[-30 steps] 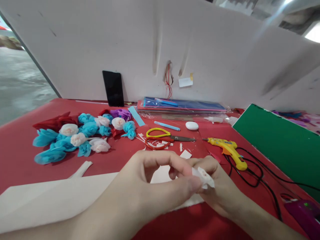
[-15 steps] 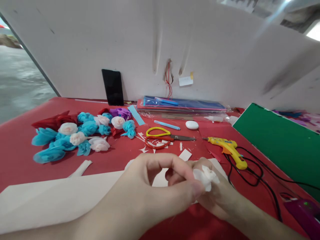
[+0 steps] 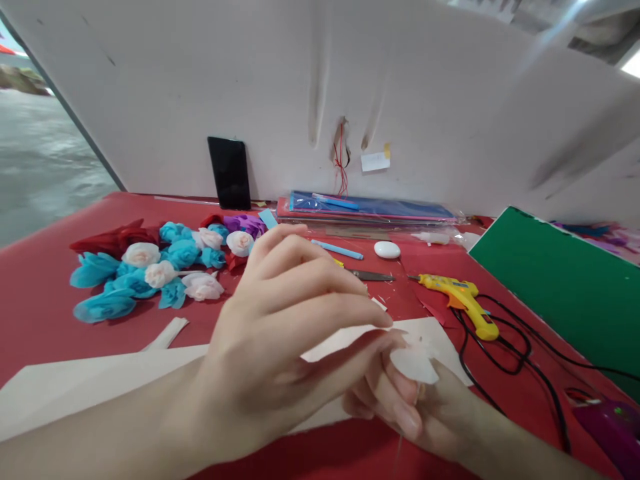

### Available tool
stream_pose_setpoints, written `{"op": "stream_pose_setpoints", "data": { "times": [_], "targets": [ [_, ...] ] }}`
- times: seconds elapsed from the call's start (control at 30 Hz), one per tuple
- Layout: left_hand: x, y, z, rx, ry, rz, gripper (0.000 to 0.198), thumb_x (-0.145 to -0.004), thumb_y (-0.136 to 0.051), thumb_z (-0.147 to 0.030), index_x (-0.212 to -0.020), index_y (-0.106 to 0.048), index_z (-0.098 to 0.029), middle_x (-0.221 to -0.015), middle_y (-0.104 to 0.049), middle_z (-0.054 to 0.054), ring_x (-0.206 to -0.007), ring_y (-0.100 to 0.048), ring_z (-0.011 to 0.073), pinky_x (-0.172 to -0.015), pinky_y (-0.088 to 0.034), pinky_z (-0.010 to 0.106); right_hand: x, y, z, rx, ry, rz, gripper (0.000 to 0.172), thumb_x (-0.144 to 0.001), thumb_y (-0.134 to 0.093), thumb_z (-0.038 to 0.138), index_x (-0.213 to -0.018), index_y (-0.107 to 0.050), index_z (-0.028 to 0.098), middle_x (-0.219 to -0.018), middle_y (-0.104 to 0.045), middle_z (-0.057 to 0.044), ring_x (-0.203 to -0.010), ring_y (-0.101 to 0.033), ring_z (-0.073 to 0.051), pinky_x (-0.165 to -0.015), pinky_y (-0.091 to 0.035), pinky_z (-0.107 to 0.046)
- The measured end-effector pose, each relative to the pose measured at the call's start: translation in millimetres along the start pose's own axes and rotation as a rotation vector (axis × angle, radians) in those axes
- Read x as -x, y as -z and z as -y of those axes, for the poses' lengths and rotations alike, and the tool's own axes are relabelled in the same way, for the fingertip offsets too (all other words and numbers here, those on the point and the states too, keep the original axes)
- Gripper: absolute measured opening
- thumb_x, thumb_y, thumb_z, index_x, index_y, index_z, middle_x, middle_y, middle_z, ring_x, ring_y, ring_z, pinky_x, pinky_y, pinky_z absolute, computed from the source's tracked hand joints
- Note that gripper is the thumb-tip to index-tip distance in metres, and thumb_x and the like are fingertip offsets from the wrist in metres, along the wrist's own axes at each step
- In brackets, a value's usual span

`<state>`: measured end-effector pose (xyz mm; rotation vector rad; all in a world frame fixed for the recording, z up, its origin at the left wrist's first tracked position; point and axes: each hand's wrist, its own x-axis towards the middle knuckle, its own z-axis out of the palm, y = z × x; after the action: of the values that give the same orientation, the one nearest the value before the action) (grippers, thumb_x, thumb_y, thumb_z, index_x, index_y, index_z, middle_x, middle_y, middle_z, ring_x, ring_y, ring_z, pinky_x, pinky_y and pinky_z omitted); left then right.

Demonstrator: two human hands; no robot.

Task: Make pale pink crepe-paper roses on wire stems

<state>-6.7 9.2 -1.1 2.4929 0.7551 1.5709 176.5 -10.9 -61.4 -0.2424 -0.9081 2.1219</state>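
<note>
A small white paper flower point(image 3: 414, 363), its petals loosely layered, is between my two hands. My right hand point(image 3: 425, 417) holds it from below, fingers curled under and around its base. My left hand point(image 3: 290, 333) reaches across from the left, its thumb and index tips pinched at the flower's upper left edge while the other fingers arch above. Exactly what those tips grip is partly hidden. Under both hands lies a long white paper sheet point(image 3: 120, 383). Behind my left hand, scissors point(image 3: 373, 275) are mostly covered, with the blades showing.
Blue, white, red and purple flowers point(image 3: 180, 253) lie at the left. On the right are a yellow glue gun point(image 3: 453, 293) with a black cord and a green board point(image 3: 560, 287). A white oval object point(image 3: 387, 250), a blue pen point(image 3: 337, 250) and a phone point(image 3: 230, 173) are farther back.
My left hand has turned and lifted its fingers, now covering the scissors' handles. The right hand has rotated, so its fingers now show beneath the flower.
</note>
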Motion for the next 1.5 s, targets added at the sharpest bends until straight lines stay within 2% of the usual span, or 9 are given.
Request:
{"op": "stream_pose_setpoints", "data": {
  "times": [0.2,0.4,0.63,0.8,1.0,1.1,1.27,1.37,1.5],
  "targets": [
    [5,-5.4,0,0.127,0.086,-0.016,0.013,-0.092,-0.076,-0.017,-0.085,-0.073,-0.028,-0.079,-0.08,-0.009,-0.074,-0.063,0.0149,-0.086,-0.049,0.033,2,0,-6,-0.026,-0.002,0.02,0.049,-0.088,-0.079,0.034,-0.048,-0.055,0.02,-0.05,-0.051,0.008,-0.047,-0.033,-0.006,-0.068,-0.04,-0.024],
    [1,-10.5,-5,0.468,0.461,0.056,0.015,-0.078,-0.087,-0.019,-0.071,-0.078,-0.028,-0.068,-0.075,-0.01,-0.07,-0.063,0.0125,-0.08,-0.048,0.03,2,2,-10,-0.022,-0.015,0.036,0.062,-0.086,-0.076,0.028,-0.043,-0.031,0.02,-0.052,-0.052,0.007,-0.048,-0.031,-0.006,-0.069,-0.042,-0.022],
    [2,-11.0,-8,0.654,0.688,0.087,0.013,-0.075,-0.087,-0.021,-0.067,-0.081,-0.03,-0.065,-0.071,-0.009,-0.07,-0.062,0.0119,-0.07,-0.051,0.021,6,6,-15,-0.003,-0.052,0.018,0.059,-0.092,-0.07,0.038,-0.045,-0.039,0.021,-0.052,-0.052,0.006,-0.048,-0.036,-0.007,-0.065,-0.042,-0.025],
    [4,-10.1,-8,0.691,0.721,0.139,0.013,-0.076,-0.087,-0.022,-0.068,-0.081,-0.029,-0.071,-0.07,-0.006,-0.071,-0.066,0.0119,-0.067,-0.058,0.016,7,10,-17,0.011,-0.084,-0.047,0.051,-0.092,-0.072,0.051,-0.053,-0.056,0.022,-0.047,-0.043,0.008,-0.049,-0.043,-0.01,-0.067,-0.044,-0.028],
    [3,-12.1,-13,0.81,0.829,0.162,0.015,-0.079,-0.081,-0.021,-0.066,-0.077,-0.027,-0.072,-0.068,-0.006,-0.056,-0.067,0.0102,-0.051,-0.054,0.018,6,8,-14,0.017,-0.092,-0.059,0.051,-0.078,-0.083,0.039,-0.047,-0.045,0.023,-0.044,-0.046,0.009,-0.048,-0.04,-0.009,-0.064,-0.045,-0.026],
    [1,-12.3,-14,0.775,0.827,0.159,0.017,-0.078,-0.084,-0.025,-0.065,-0.073,-0.026,-0.066,-0.067,-0.005,-0.058,-0.066,0.0133,-0.052,-0.054,0.02,4,8,-14,0.025,-0.1,-0.066,0.046,-0.073,-0.088,0.041,-0.05,-0.052,0.023,-0.045,-0.047,0.01,-0.047,-0.04,-0.009,-0.064,-0.047,-0.026],
    [4,-9.6,-15,0.6,0.736,0.161,0.018,-0.084,-0.083,-0.045,-0.079,-0.076,-0.028,-0.066,-0.07,-0.001,-0.072,-0.072,0.0229,-0.066,-0.059,0.032,3,8,-14,0.032,-0.118,-0.078,0.049,-0.082,-0.08,0.064,-0.066,-0.07,0.02,-0.052,-0.056,0.006,-0.048,-0.044,-0.01,-0.064,-0.049,-0.028],
    [7,-7.6,-17,0.501,0.663,0.161,0.021,-0.086,-0.08,-0.052,-0.089,-0.078,-0.031,-0.069,-0.072,0.0,-0.082,-0.073,0.027,-0.075,-0.061,0.038,4,6,-10,0.04,-0.113,-0.086,0.041,-0.083,-0.082,0.056,-0.069,-0.073,0.018,-0.052,-0.054,0.007,-0.049,-0.046,-0.009,-0.065,-0.047,-0.026],
    [8,-2.6,-20,0.409,0.561,0.168,0.016,-0.089,-0.078,-0.048,-0.096,-0.08,-0.034,-0.076,-0.076,0.0,-0.09,-0.072,0.0294,-0.088,-0.06,0.043,4,3,-6,0.044,-0.095,-0.101,0.027,-0.081,-0.087,0.042,-0.072,-0.075,0.02,-0.053,-0.05,0.009,-0.048,-0.045,-0.007,-0.066,-0.047,-0.023]
  ]
}}
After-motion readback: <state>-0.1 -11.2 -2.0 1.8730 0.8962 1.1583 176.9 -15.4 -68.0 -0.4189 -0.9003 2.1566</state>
